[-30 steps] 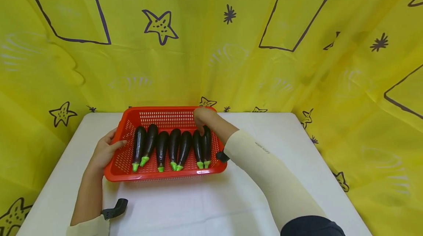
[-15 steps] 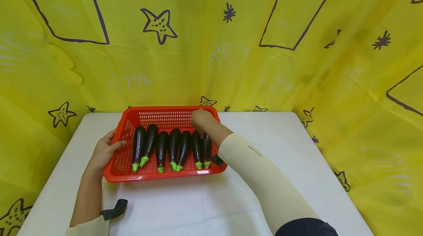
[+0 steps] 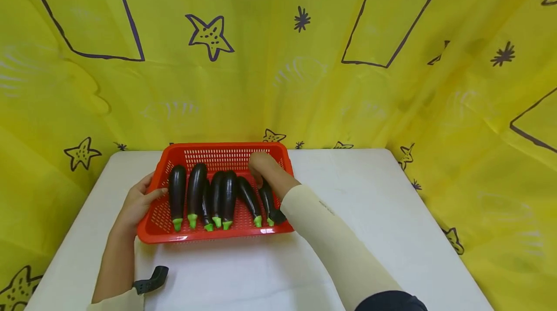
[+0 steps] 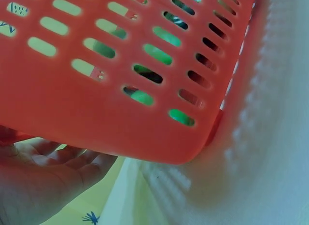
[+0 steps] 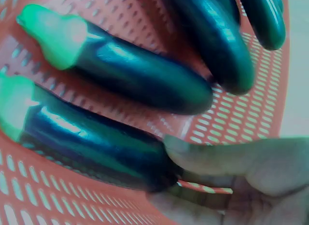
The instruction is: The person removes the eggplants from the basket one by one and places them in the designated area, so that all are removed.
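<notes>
A red perforated plastic basket [image 3: 196, 239] holds a row of several dark purple eggplants [image 3: 228, 197] with green stem ends toward me. My left hand [image 3: 138, 199] grips the basket's left rim, thumb over the edge and fingers behind the outer wall; in the left wrist view the fingers [image 4: 94, 167] show below the rim. Inside the right end, my right hand [image 3: 264, 166] pinches the rounded end of the rightmost eggplant [image 5: 96, 143] between thumb and fingers, clearest in the right wrist view. Another eggplant [image 5: 140, 75] lies beside it, apart from the hand.
The basket stands on a white table [image 3: 344, 204], near its back edge. Yellow patterned cloth [image 3: 261, 93] hangs behind and along the sides. Black camera mounts [image 3: 152, 279] are worn at the wrists.
The eggplants have shifted: the leftmost one lies closer to the left wall, and the two at the right have spread apart and tilted. My right hand has moved slightly left and toward me.
</notes>
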The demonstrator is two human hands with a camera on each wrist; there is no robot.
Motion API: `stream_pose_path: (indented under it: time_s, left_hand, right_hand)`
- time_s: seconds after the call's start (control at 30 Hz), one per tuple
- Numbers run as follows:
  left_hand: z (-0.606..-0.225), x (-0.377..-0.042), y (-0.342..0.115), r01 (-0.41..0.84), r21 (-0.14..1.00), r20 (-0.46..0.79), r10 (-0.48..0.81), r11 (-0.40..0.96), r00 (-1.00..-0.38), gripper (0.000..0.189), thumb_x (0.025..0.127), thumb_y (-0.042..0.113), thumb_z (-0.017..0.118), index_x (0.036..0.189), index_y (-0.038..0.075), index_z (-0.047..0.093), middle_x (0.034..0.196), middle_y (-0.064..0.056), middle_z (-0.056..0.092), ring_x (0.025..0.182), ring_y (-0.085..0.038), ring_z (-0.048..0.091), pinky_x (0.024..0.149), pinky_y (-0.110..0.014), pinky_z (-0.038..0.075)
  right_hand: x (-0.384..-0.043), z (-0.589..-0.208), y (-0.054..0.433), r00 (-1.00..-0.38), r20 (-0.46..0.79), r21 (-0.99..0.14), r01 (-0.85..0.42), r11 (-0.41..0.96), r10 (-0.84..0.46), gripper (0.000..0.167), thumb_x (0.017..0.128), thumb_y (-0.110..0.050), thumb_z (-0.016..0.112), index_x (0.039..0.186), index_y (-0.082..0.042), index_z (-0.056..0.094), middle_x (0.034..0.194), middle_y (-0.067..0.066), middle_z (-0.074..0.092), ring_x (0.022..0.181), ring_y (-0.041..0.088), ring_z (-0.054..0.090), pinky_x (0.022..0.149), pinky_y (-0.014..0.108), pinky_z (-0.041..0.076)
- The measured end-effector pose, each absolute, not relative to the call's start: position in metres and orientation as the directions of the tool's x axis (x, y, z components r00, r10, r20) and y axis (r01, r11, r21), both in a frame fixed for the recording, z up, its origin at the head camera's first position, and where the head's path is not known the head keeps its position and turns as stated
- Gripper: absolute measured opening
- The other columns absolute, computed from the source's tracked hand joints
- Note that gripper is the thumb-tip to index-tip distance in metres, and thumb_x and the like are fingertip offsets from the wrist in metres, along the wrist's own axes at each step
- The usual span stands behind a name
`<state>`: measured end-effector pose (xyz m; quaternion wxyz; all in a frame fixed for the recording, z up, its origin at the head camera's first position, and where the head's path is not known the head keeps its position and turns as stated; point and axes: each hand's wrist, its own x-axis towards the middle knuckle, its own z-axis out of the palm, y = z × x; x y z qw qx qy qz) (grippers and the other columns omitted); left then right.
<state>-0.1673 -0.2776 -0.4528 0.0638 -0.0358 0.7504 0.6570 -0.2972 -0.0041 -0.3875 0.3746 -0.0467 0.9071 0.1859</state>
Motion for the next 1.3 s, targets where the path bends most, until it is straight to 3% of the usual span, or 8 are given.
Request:
stream_pose_path:
  time_s: [0.1,0.3,0.37,0.53,0.67,0.87,1.03,1.3]
  left_hand:
    - [-0.454,-0.168,-0.278,-0.134,0.982,-0.141,0.042,0.132,-0.989,0.069,0.107,0.012,0.054,0.166,0.002,0.02,0.151,-0.025,0.043,0.1,0.0,0.063,0.083,-0.024,0.059]
    - [-0.454,-0.169,-0.277,-0.127,0.985,-0.133,0.046,0.116,-0.99,0.069,0.107,0.011,0.055,0.167,0.003,0.02,0.145,-0.016,0.049,0.1,-0.003,0.065,0.082,-0.027,0.06]
    - [-0.454,-0.169,-0.278,-0.13,0.984,-0.136,0.043,0.118,-0.99,0.069,0.107,0.012,0.055,0.167,0.003,0.02,0.143,-0.014,0.05,0.099,-0.002,0.065,0.082,-0.026,0.06]
    - [-0.455,-0.168,-0.28,-0.128,0.986,-0.132,0.03,0.106,-0.991,0.068,0.107,0.012,0.056,0.166,0.002,0.022,0.13,0.002,0.057,0.098,-0.002,0.065,0.081,-0.025,0.06]
    - [-0.455,-0.168,-0.28,-0.119,0.99,-0.122,0.033,0.078,-0.992,0.068,0.107,0.01,0.056,0.165,0.0,0.023,0.117,0.015,0.059,0.097,-0.002,0.065,0.08,-0.025,0.06]
    - [-0.457,-0.169,-0.279,-0.115,0.991,-0.117,0.044,0.064,-0.992,0.068,0.107,0.01,0.056,0.165,-0.001,0.023,0.114,0.018,0.059,0.096,-0.003,0.066,0.079,-0.026,0.06]
    - [-0.457,-0.169,-0.279,-0.11,0.99,-0.115,0.047,0.083,-0.992,0.067,0.106,0.01,0.057,0.164,-0.001,0.024,0.114,0.017,0.06,0.095,-0.004,0.066,0.079,-0.026,0.06]
    - [-0.458,-0.168,-0.282,-0.075,0.992,-0.08,0.047,0.1,-0.996,0.065,0.106,0.008,0.057,0.162,-0.004,0.025,0.112,0.018,0.061,0.093,-0.004,0.066,0.076,-0.025,0.06]
  right_hand:
    - [-0.302,-0.392,-0.004,-0.647,-0.762,0.303,-0.327,0.895,0.021,0.057,0.095,-0.025,0.077,0.146,-0.007,0.061,0.152,0.004,0.05,0.134,0.014,0.048,0.115,0.027,0.039]
    - [-0.309,-0.395,0.004,-0.533,-0.843,0.085,0.009,0.996,0.076,0.046,0.095,-0.019,0.077,0.136,-0.001,0.068,0.136,0.007,0.067,0.123,0.015,0.062,0.107,0.029,0.048]
    - [-0.31,-0.394,0.008,-0.508,-0.86,0.044,0.006,0.999,0.041,0.045,0.096,-0.02,0.075,0.136,0.0,0.068,0.136,0.009,0.068,0.125,0.015,0.062,0.106,0.028,0.048]
    - [-0.308,-0.395,0.017,-0.669,-0.725,0.002,-0.238,0.971,-0.162,0.068,0.091,-0.036,0.082,0.141,0.004,0.06,0.139,0.01,0.06,0.127,0.019,0.055,0.109,0.028,0.044]
    - [-0.298,-0.4,0.023,-0.8,-0.562,-0.168,-0.139,0.976,-0.21,0.069,0.084,-0.029,0.091,0.132,0.008,0.061,0.124,0.013,0.062,0.114,0.023,0.06,0.103,0.032,0.051]
    - [-0.287,-0.408,0.02,-0.805,-0.554,-0.507,0.125,0.853,-0.211,0.038,0.083,-0.006,0.09,0.108,0.014,0.068,0.117,0.027,0.069,0.098,0.036,0.075,0.082,0.039,0.062]
    - [-0.287,-0.411,0.018,-0.798,-0.558,-0.539,0.138,0.831,-0.229,0.029,0.085,-0.007,0.088,0.1,0.011,0.071,0.12,0.026,0.066,0.091,0.033,0.074,0.079,0.039,0.063]
    - [-0.287,-0.415,0.021,-0.809,-0.519,-0.61,0.125,0.783,-0.275,0.019,0.086,-0.005,0.087,0.098,0.007,0.079,0.087,0.008,0.066,0.07,0.021,0.065,0.078,0.04,0.063]
